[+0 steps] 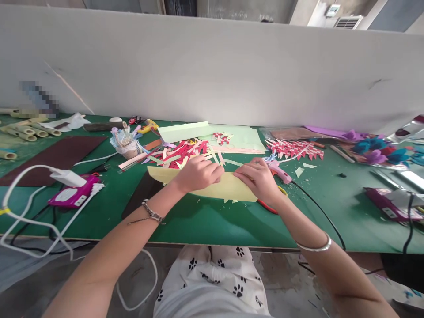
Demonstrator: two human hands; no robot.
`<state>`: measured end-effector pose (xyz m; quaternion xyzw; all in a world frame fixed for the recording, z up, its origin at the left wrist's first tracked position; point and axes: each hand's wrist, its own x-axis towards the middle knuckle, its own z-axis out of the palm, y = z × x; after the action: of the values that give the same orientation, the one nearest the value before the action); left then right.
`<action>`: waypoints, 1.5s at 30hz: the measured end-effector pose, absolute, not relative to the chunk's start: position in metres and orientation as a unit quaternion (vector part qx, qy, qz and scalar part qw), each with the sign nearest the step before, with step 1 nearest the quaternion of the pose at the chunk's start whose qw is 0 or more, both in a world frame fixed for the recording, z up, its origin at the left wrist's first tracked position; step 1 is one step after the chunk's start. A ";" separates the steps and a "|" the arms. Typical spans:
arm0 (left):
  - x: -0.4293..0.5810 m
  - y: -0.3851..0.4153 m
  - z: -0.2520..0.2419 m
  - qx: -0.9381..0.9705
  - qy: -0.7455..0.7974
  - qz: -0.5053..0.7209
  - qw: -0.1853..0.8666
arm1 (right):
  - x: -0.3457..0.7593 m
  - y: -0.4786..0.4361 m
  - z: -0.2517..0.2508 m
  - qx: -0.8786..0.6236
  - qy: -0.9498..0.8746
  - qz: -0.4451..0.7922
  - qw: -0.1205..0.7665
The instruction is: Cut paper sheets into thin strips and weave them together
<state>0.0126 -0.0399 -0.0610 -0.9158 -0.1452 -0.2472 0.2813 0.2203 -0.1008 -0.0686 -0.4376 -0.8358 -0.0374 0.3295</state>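
Note:
A pale yellow paper sheet lies flat on the green table in front of me. My left hand presses its curled fingers onto the sheet's upper middle. My right hand pinches the sheet's upper edge close beside it. Both hands are closed on the paper. Behind them lies a heap of red, pink and cream paper strips. A pink glue gun rests just right of my right hand, and red-handled scissors poke out from under that wrist.
Light green sheets lie behind the strips, woven red-and-white pieces to the right. A cup of scraps, a magenta power strip with white cables, a dark brown sheet and paper tubes sit left. Paper flowers are far right.

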 end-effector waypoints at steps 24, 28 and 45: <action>-0.020 -0.066 -0.012 -0.920 -0.189 -0.260 0.225 | 0.231 -0.104 -0.035 -0.348 -0.859 -0.172 0.334; -0.003 -0.072 -0.014 -0.920 -0.172 -0.258 0.238 | 0.212 -0.106 -0.026 -0.350 -0.858 -0.221 0.305; -0.038 -0.069 -0.005 -0.955 -0.190 -0.225 0.037 | 0.252 -0.107 -0.037 -0.364 -0.853 -0.184 0.327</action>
<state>-0.0382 -0.0686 -0.0046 -0.9550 -0.1895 -0.2251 0.0365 0.2524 -0.1068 -0.0366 -0.3636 -0.8525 -0.1843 0.3272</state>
